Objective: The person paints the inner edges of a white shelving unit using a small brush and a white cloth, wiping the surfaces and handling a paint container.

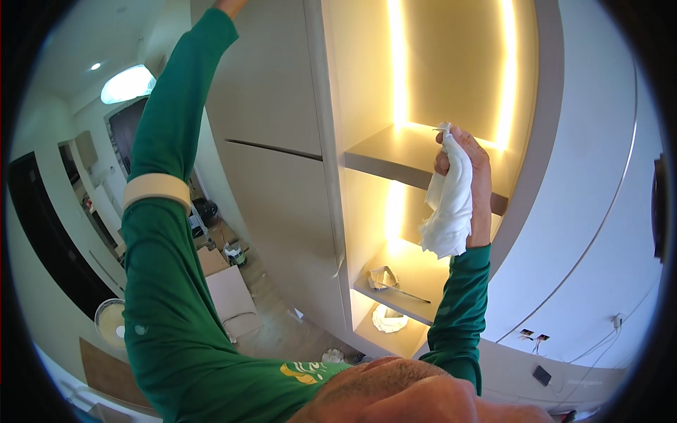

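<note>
My right hand (474, 169) is raised in front of a lit wall shelf (395, 155) and grips a crumpled white cloth (448, 204) that hangs down from the fist. The cloth touches the shelf's front edge. My left arm in a green sleeve reaches up along a tall beige cabinet door (271, 92). Only a sliver of my left hand (229, 5) shows at the top edge, so its fingers are hidden.
Lower shelves hold a folded grey object with a thin rod (386, 278) and another white cloth (388, 319). Cardboard boxes (229, 292), a small can (235, 254) and a round tub (111, 323) lie on the floor below left. A curved white wall (592, 211) is to the right.
</note>
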A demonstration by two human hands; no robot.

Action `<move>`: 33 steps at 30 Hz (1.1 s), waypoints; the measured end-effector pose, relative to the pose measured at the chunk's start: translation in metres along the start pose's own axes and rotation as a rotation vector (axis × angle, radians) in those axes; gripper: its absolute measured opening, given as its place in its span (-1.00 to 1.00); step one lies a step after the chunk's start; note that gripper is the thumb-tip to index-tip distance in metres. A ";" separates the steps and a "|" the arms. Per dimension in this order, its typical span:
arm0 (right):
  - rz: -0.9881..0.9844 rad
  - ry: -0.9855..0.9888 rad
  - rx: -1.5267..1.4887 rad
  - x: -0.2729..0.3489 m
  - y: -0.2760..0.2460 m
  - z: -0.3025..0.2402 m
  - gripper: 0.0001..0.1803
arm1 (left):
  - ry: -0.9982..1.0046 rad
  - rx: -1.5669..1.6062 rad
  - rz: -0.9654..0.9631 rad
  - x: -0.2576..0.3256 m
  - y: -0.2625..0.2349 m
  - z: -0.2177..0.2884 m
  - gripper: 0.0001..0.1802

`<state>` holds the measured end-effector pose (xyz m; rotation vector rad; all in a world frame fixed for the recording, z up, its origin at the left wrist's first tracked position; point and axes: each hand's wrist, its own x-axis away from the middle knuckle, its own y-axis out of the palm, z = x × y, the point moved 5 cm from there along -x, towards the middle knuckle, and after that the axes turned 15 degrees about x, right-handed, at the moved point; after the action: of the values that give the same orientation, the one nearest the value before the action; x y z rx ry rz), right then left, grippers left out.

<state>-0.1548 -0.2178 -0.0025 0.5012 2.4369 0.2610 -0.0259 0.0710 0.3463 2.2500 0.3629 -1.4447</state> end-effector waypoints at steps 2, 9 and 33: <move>0.042 -0.007 -0.008 -0.005 -0.013 0.000 -0.74 | -0.006 0.095 0.046 0.029 0.003 0.008 -0.77; 0.063 0.016 0.031 -0.003 -0.009 -0.001 -0.72 | 0.064 0.199 0.039 0.089 -0.054 0.058 -0.81; 0.055 -0.029 0.162 0.002 0.009 0.003 -0.78 | -0.252 0.137 -0.158 0.327 -0.212 0.202 -0.75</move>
<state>-0.1524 -0.2088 -0.0033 0.6387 2.4299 0.0781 -0.1422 0.1500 -0.0697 2.1468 0.3775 -1.8623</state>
